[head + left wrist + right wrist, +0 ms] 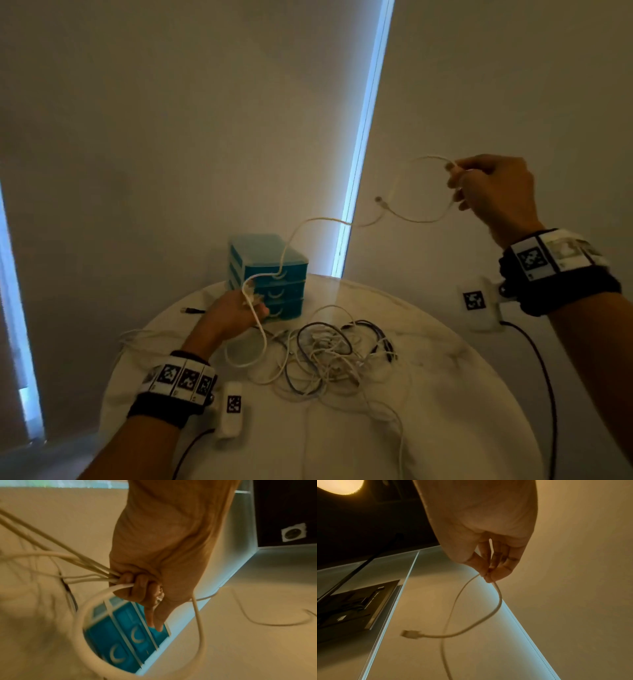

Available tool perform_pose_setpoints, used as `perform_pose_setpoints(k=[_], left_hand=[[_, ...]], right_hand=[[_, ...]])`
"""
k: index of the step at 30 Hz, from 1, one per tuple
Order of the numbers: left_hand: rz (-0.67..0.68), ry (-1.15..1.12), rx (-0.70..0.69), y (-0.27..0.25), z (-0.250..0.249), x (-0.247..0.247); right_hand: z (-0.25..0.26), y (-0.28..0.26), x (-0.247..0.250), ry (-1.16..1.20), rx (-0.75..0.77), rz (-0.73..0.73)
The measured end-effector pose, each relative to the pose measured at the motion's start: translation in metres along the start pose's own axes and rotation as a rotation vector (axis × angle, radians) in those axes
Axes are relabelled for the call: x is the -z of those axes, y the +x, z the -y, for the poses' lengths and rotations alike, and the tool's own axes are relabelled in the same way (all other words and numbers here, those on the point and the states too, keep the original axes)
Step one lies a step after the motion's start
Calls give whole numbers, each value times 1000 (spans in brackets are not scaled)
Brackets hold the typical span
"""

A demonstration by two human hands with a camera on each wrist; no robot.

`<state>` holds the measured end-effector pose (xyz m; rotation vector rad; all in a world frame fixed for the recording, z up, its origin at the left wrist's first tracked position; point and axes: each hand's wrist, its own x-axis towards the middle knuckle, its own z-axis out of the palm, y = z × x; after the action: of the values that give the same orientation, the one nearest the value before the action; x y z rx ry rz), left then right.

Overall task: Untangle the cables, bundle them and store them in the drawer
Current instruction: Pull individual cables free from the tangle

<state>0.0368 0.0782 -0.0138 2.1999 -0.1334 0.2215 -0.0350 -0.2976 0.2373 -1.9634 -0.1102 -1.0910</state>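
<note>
Both hands grip white cable (318,221), strung left-right.

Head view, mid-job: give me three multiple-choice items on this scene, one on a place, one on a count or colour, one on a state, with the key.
1. Where does the small blue plastic drawer unit stand?
A. far side of the round white table
B. on the floor
C. in the right hand

2. How many drawer fronts does it show?
A. one
B. three
C. five

3. What is the right hand doing?
A. resting open on the table
B. pinching a white cable raised in the air
C. pulling a drawer

Key: 1 A, it sits at the table's far edge beyond the tangled cable pile; 2 B, three curved handles stacked; 3 B, fingers grip the cable, plug end dangling.
</note>
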Motion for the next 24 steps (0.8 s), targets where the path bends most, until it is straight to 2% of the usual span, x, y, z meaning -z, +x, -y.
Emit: perform_pose_setpoints(k=[3,6,8,10,12,14,16,18,21,24], left_hand=[[-244,200,171,-12,16,55],[-493,70,291,-36,10,111],[-595,-8,280,-55,0,141],[-657,-50,260,-74,-7,162],[-690,-99,247,-92,-14,175],[-740,-125,223,-106,-19,185],[-828,-141,185,-120,-25,195],[-886,-173,134,-130,-31,201],[-903,-170,44,-143,-38,200],[-883,-153,0,-149,-42,188]], right_hand=[[-5,-3,0,-67,-45,95],[-7,-16,-18,-172,-48,266],[-6,-22,-44,-243,-96,490],[0,-30,-78,-405,-117,780],[17,-43,-110,-544,-22,970],[40,-57,-140,-411,139,943],[67,-70,-160,-35,216,807],[93,-83,-171,242,240,821],[109,-105,-180,303,357,904],[93,-131,-179,348,354,950]])
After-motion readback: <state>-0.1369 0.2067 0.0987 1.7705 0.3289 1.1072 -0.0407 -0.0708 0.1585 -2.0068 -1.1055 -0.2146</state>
